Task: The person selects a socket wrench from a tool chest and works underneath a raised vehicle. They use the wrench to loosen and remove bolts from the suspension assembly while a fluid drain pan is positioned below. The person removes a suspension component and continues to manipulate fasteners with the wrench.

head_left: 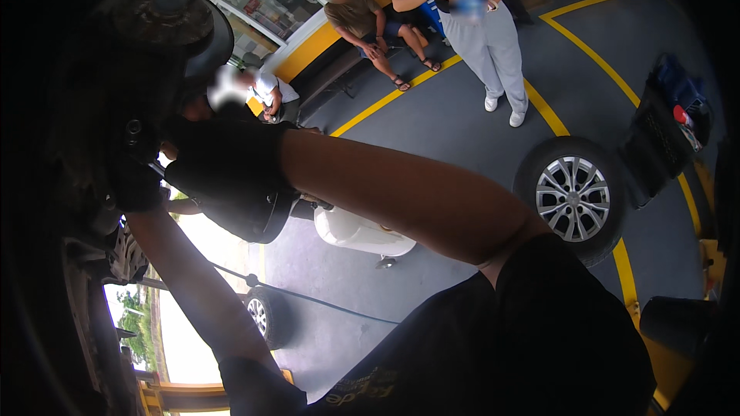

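Both my arms reach up and left into the dark underside of a raised vehicle. My left hand [132, 181], in a black glove, is closed beside dark metal parts; what it grips is lost in shadow. Close to it, my right hand [231, 142] is also gloved in black, and its fingers are hidden in the dark. A thin shiny metal piece [159, 169] shows between the two hands. Just above them is a small round metal fitting [133, 127]. Higher up hangs a round metal disc, apparently a brake part [173, 19]. A dark bulky shape [243, 204] lies below my right hand.
An alloy wheel with its tyre [573, 199] lies on the grey floor at right; another wheel [262, 316] is at lower left. A white rounded tank [358, 231] and a hose [324, 304] are below my right arm. One person [482, 31] stands; others sit near the wall.
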{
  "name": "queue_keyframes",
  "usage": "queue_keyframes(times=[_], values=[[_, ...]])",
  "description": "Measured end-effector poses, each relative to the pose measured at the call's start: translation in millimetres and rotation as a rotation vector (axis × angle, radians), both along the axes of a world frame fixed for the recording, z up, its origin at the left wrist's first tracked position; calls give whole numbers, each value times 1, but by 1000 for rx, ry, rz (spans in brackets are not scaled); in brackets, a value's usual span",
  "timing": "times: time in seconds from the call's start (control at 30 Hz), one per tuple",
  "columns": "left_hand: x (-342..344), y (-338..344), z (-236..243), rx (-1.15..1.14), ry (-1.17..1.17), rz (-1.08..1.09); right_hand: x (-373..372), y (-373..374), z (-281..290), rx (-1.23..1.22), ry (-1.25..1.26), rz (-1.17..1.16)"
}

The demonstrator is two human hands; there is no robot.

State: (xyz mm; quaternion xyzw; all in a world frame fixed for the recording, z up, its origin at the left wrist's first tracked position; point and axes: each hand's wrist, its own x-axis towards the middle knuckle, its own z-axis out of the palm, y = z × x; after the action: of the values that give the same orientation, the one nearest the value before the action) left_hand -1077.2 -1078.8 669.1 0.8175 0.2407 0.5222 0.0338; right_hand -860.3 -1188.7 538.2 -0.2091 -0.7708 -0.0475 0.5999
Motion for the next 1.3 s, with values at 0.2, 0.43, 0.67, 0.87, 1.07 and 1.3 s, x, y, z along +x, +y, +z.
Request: queue_keyframes(times=[0.2, 0.43, 0.67, 0.87, 1.07, 1.3], values=[[3, -12, 0, -10, -13, -4, 23, 18, -2, -64, -77, 290], [17, -30, -7, -16, -62, 5, 25, -44, -44, 161, 9, 47], [4, -25, -7, -309, -213, -93, 27, -46, -9, 89, 198, -74], [-18, -6, -4, -231, -126, -26, 2, -4, 103, 244, 579, 516], [-36, -35, -18, -250, -7, 186, 3, -6, 105, 230, 445, 220], [-56, -109, -66, -711, -289, 267, 42, -11, 108, 76, 124, 460]])
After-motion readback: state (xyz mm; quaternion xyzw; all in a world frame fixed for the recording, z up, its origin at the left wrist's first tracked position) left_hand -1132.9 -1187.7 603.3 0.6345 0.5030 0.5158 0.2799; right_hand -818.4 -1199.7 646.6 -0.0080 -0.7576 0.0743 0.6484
